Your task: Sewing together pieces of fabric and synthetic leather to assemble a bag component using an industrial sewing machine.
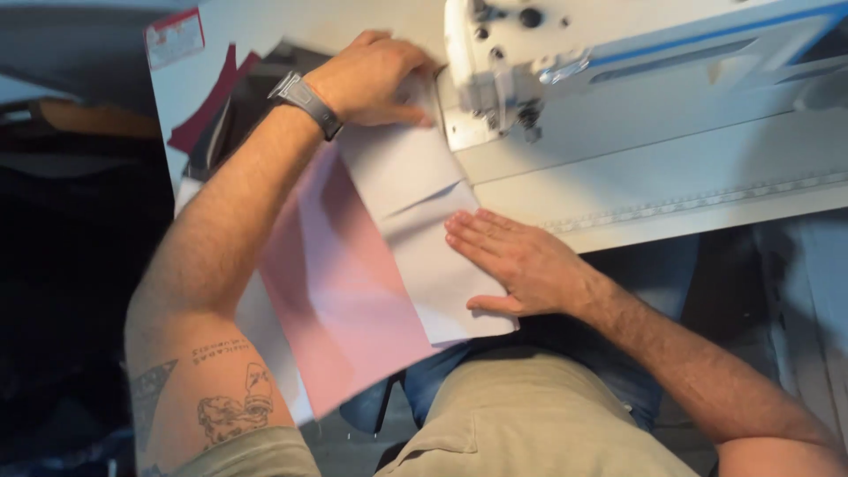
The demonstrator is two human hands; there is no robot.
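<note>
Because the white fabric piece [424, 221] lies thin and limp over the front edge of the sewing table [671, 190], it looks light, soft and prone to slide, best pinned flat. Right hand [521, 261] presses it open-palmed; left hand [375, 79] pinches its far end by the sewing machine [565, 62]. Pink fabric [340, 291] lies beneath.

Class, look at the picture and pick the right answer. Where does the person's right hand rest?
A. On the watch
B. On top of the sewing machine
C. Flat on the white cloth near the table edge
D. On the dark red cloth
C: the right hand lies flat, fingers stretched out, on the white cloth at the table's edge, away from the sewing machine.
</note>
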